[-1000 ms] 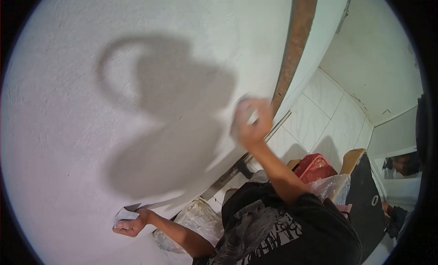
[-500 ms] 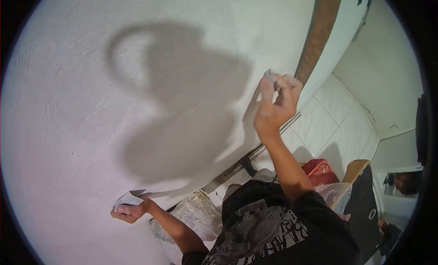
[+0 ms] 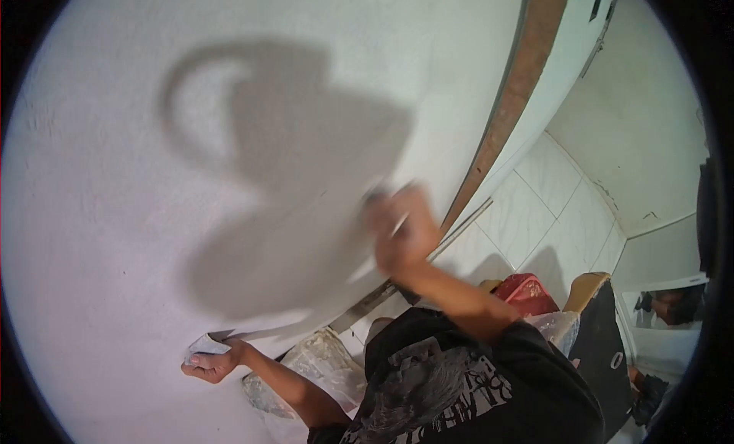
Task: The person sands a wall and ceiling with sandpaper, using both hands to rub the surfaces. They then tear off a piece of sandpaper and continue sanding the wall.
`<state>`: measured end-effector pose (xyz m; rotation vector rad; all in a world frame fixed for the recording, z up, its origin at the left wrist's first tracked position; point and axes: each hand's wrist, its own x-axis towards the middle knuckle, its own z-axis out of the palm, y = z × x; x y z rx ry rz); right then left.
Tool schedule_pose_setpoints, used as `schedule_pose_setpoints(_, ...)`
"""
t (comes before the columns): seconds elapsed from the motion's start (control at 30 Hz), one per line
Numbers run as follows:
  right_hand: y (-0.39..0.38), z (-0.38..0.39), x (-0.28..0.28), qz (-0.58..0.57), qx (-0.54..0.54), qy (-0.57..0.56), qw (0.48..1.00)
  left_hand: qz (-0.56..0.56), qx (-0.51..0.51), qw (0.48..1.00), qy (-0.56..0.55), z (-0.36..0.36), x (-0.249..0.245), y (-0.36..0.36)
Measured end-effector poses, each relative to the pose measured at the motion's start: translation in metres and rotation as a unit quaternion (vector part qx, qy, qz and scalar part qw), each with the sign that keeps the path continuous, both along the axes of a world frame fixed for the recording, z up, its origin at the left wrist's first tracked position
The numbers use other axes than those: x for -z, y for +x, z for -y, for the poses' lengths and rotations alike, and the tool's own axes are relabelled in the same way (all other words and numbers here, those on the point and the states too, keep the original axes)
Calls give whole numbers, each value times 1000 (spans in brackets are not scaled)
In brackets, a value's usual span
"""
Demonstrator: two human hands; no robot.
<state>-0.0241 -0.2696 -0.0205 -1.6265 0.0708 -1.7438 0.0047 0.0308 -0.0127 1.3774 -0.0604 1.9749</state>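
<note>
Facing a white wall (image 3: 115,176), I cast a broad shadow (image 3: 283,130) across its middle; a brown strip (image 3: 512,115) runs along its right edge, with pale floor tiles (image 3: 535,188) beyond. A red bag (image 3: 527,293) and a crumpled clear plastic bag (image 3: 325,360) lie near my body. My left hand (image 3: 211,365) has its grip closed, pinching a pale grey sheet (image 3: 205,346) under the thumb, towards the wall's lower left. My right hand (image 3: 404,234), near the brown strip, is blurred with fingers curled; I cannot tell what that grip holds. Light lettering crosses my black shirt (image 3: 535,390), too broken to read.
</note>
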Motion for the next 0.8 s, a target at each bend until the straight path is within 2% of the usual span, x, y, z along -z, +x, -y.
schedule_pose_setpoints(0.03,-13,-7,1,-55,-93,-50,993,7,11,1000,-2,1,0,2)
schedule_pose_setpoints(0.07,-14,-3,3,-54,-88,-48,993,9,15,1000,-1,0,1,6)
schedule_pose_setpoints(0.13,-17,5,-23,-53,-49,-127,989,-11,20,1000,-13,-4,7,2)
schedule_pose_setpoints(0.17,-11,17,-23,-44,-49,-120,991,-14,-7,1000,17,-9,8,2)
schedule_pose_setpoints(0.2,8,33,-23,63,11,-133,989,-21,-9,1000,21,-8,6,0)
schedule_pose_setpoints(0.27,13,42,-38,39,34,80,995,-11,-36,999,25,1,-2,0)
schedule_pose_setpoints(0.3,9,35,-33,43,35,76,996,-15,-46,999,21,3,-3,-1)
schedule_pose_setpoints(0.37,-4,9,-12,-51,-27,-16,998,-10,-13,1000,-3,-2,3,-1)
schedule_pose_setpoints(0.4,-8,5,-14,-46,-20,-17,999,-12,17,1000,-20,1,2,1)
schedule_pose_setpoints(0.47,-16,-2,-12,-60,-70,-170,981,-4,29,1000,-10,0,1,4)
schedule_pose_setpoints(0.5,-12,13,-5,-86,-41,-156,983,-1,15,1000,10,-4,2,5)
schedule_pose_setpoints(0.53,-6,27,-8,-68,63,-143,985,-3,-2,999,33,-10,4,3)
schedule_pose_setpoints(0.57,1,35,-20,-44,47,7,998,-11,-22,999,44,-14,6,2)
schedule_pose_setpoints(0.6,5,38,-29,-18,36,155,987,-21,-25,998,47,-19,7,-2)
schedule_pose_setpoints(0.63,4,32,-27,-22,38,153,987,-19,-23,998,50,-19,6,-2)
schedule_pose_setpoints(0.7,-5,18,-21,-32,-34,105,993,1,2,999,49,-15,8,3)
schedule_pose_setpoints(0.73,-14,12,-13,-28,-28,99,994,5,9,999,44,-13,7,3)
schedule_pose_setpoints(0.8,-25,2,-6,-122,-166,-57,977,7,23,999,34,-10,5,3)
